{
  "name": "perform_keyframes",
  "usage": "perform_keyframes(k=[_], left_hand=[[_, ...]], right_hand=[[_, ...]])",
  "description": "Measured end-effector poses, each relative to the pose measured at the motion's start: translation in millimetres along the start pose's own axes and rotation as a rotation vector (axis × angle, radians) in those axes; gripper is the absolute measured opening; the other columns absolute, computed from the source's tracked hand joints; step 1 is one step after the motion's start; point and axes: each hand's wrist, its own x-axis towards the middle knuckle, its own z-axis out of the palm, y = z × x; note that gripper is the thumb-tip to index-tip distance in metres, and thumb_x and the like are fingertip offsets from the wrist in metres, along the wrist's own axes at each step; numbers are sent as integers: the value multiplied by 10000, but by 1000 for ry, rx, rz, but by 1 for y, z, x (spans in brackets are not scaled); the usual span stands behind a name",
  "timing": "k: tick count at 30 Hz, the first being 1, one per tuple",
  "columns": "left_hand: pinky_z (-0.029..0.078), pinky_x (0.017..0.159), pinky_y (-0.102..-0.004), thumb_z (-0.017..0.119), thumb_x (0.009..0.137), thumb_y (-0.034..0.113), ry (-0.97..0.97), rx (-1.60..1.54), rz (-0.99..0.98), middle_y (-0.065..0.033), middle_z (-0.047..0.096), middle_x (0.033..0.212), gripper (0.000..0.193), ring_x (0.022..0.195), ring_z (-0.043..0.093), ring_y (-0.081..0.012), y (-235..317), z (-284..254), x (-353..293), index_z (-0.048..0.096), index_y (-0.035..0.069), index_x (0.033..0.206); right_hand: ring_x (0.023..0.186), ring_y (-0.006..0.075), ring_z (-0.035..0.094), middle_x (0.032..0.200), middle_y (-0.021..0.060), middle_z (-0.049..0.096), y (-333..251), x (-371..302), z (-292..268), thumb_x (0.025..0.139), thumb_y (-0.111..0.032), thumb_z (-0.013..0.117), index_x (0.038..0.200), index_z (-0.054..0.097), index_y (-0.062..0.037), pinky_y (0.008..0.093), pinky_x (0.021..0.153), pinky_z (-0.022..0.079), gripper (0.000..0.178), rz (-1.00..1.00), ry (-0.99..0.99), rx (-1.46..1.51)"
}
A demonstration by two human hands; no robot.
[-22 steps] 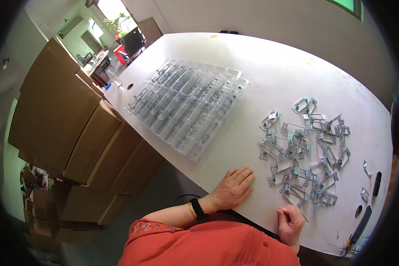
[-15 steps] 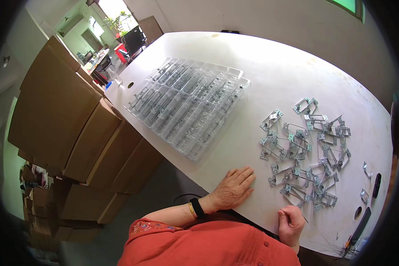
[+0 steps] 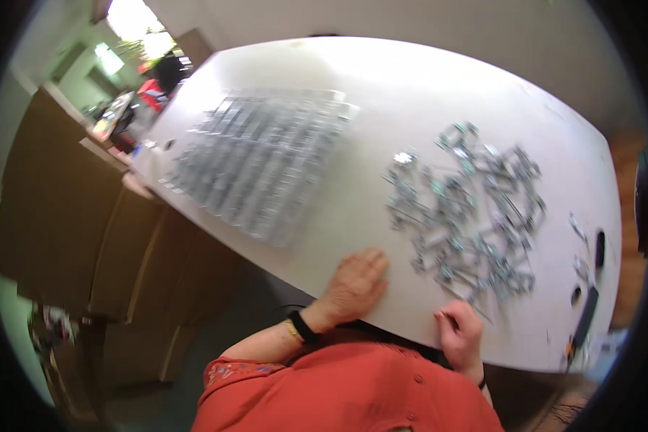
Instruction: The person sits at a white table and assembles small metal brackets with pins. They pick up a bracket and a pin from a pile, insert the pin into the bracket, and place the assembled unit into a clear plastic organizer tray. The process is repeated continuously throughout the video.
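My left hand (image 3: 354,286) lies flat on the white table near its front edge, fingers stretched out and holding nothing. To its right, my right hand (image 3: 461,333) is closed at the table edge, thumb against curled fingers. What it grips, if anything, is hidden; a thin dark line shows beside the knuckles. Just beyond the right hand spreads a loose pile of small silvery metal brackets (image 3: 450,248). Farther off at the left sit clear plastic compartment trays (image 3: 273,169) filled with similar-looking metal parts, blurred by motion.
Tall brown cardboard boxes (image 3: 57,216) stand along the table's left side. On the white table (image 3: 381,79), a black-handled tool (image 3: 585,320) lies at the right edge, near a round hole (image 3: 576,295). A few loose metal pieces (image 3: 579,227) lie nearby.
The whole view has shifted, so the table, trays and brackets appear farther left and higher, and blurred. My left hand stays flat and my right hand stays closed near the table edge.
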Motion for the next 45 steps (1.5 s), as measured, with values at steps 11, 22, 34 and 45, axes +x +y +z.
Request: perform_keyframes(k=[11,22,34,45], left_hand=[[510,1086,-512,756,990,137,-117,-78,-50,-257,627,1441,498,1295,625,-450,34,-17,27,589,-44,1423],[540,1040,-488,674,987,12,-150,-66,78,-222,674,1338,277,1220,652,-432,48,18,69,654,-3,1263],[558,945,-464,621,916,-77,-224,-85,76,-197,683,1158,140,1089,668,-409,46,-13,50,626,-11,1039],[570,954,-490,782,899,22,-159,-21,-111,-189,694,1221,249,1112,682,-420,39,-53,12,684,11,1128]], right_hand=[[778,284,704,911,93,729,5,-6,1,940,-40,856,996,729,-51,376,705,560,140,72,39,105],[830,288,719,947,109,741,11,-8,-4,945,-38,856,1016,725,-48,374,736,573,149,18,26,146],[810,290,722,962,112,742,14,-8,-3,951,-24,847,1043,727,-41,374,729,578,152,-21,46,166],[781,221,679,963,99,733,13,-10,0,968,-8,837,1045,737,-29,324,711,552,128,20,50,204]])
